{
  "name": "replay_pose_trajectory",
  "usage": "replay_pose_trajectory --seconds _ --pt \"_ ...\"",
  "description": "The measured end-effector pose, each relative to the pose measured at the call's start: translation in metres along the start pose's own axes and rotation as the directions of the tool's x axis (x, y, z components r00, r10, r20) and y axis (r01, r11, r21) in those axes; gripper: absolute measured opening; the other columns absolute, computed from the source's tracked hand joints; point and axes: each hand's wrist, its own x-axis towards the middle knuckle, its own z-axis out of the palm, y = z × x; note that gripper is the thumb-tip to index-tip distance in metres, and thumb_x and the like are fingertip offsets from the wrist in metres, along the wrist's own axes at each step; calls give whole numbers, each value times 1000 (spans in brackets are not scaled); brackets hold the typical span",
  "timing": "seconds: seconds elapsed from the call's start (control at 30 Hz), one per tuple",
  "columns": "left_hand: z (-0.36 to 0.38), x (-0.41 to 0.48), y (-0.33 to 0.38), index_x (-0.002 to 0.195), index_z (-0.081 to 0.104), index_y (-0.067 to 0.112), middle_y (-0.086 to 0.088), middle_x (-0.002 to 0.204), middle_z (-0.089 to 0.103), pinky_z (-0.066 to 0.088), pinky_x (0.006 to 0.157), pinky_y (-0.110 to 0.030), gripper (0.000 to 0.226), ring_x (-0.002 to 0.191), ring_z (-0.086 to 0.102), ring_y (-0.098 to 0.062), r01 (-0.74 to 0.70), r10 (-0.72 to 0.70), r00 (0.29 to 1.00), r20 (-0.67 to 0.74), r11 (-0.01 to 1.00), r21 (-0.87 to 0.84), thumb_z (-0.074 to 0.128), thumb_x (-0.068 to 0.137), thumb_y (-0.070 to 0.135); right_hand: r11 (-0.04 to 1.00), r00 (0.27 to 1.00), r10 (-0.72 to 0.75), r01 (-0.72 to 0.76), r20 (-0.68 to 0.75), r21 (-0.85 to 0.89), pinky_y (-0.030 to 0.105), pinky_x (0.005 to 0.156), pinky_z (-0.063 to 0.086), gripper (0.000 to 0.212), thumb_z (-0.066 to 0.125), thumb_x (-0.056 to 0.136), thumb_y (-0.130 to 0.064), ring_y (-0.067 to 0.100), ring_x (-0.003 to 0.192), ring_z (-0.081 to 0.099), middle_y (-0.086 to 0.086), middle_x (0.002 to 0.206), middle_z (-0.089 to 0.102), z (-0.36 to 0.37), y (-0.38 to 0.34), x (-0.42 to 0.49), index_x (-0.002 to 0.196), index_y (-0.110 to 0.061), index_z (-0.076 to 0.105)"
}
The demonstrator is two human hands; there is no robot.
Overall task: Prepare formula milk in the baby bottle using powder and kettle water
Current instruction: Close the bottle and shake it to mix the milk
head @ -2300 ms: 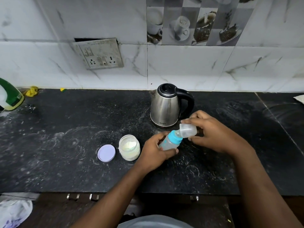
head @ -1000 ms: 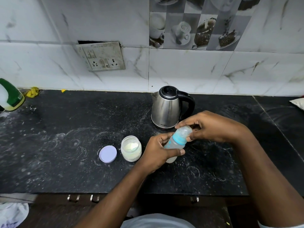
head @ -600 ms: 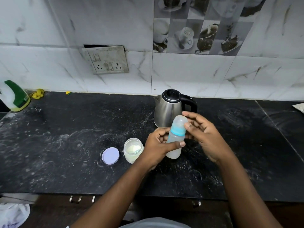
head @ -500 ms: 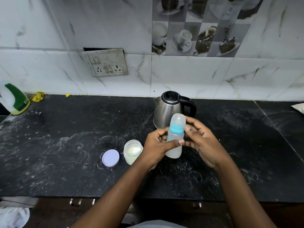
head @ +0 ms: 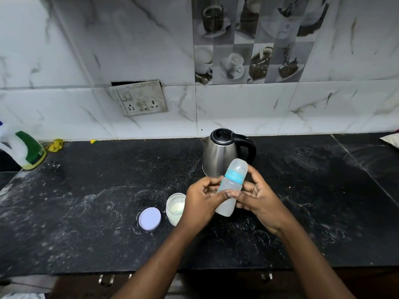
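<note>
Here the baby bottle (head: pixel 230 186) is held above the black counter (head: pixel 86 201), in front of the steel kettle (head: pixel 222 155), tilted a little to the right with its clear cap and blue collar uppermost. The left hand (head: pixel 201 205) has its fingers closed round the bottle's middle, thumb across the front; the right hand (head: pixel 258 198) curls against the far side, fingertips at the collar, though how firmly it grips is hard to judge. No writing can be read on the bottle, and any mark on the kettle is hidden behind the hands. Compared with the earliest picture, where the cap was off in the right hand and the bottle lay tipped low, the cap now sits on and the bottle stands nearly upright and higher. The open powder jar (head: pixel 176 207) sits just beside the left hand, its lilac lid (head: pixel 149 218) flat to the left. The counter lies open to the left and right, dusted white, and its front edge runs just below the forearms.
</note>
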Motion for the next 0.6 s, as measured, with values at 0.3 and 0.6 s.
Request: replay_pose_trajectory --seconds 0.3,0.6 --pt "-20 -13 -10 117 84 34 -7 118 77 61 95 -31 26 107 76 -18 -64 62 997 51 997 41 84 92 30 996 996 -90 90 -3 3 34 93 59 78 90 81 -11 32 119 71 10 132 71 16 10 -2 142 -40 51" --pt "-50 -59 -75 164 44 21 11 172 36 15 134 -24 71 162 22 -2 -279 83 954 289 599 751 45 107 63 966 970 -202 174 -135 -193 37 96 60 88 87 78 -16 20 120 69 -9 133 66 12 25 4 150 -42 44"
